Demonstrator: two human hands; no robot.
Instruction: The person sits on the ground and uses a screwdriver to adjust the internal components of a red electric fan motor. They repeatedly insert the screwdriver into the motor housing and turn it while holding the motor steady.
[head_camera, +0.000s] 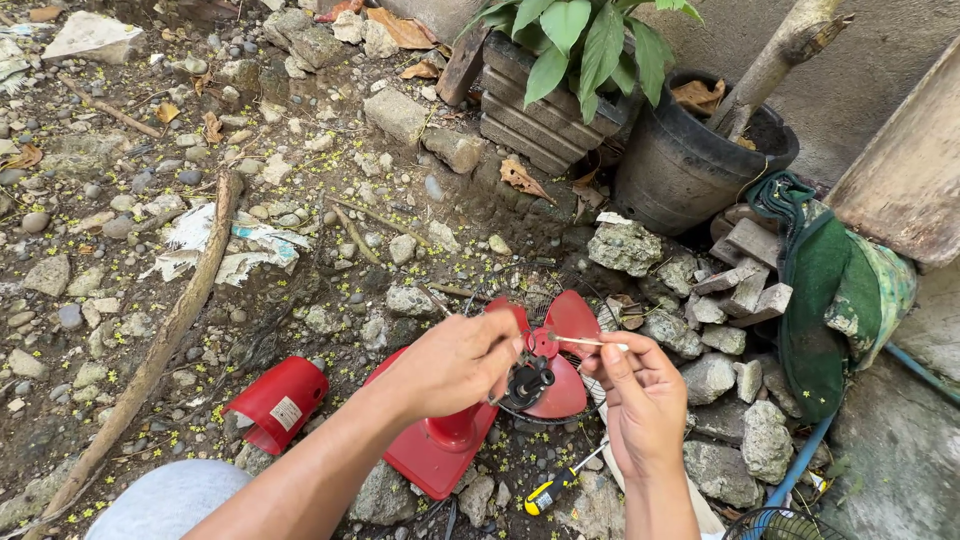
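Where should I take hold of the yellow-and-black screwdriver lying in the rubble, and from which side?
Grip the screwdriver by its thick yellow-and-black handle, the lower left end. The thin shaft runs up and right toward the right hand, so it offers little to hold. Coming from above looks best: it lies flat among stones below the red fan, and the handle's top is exposed.

Looking down on a rough backyard corner beside a house wall.
Showing bare dirt littered with stones (400, 115), dry leaves and a fallen branch (165, 340); leafy plant growing in a black pot (690, 160), broken concrete blocks (745, 265) piling against stained plaster wall (880, 60).
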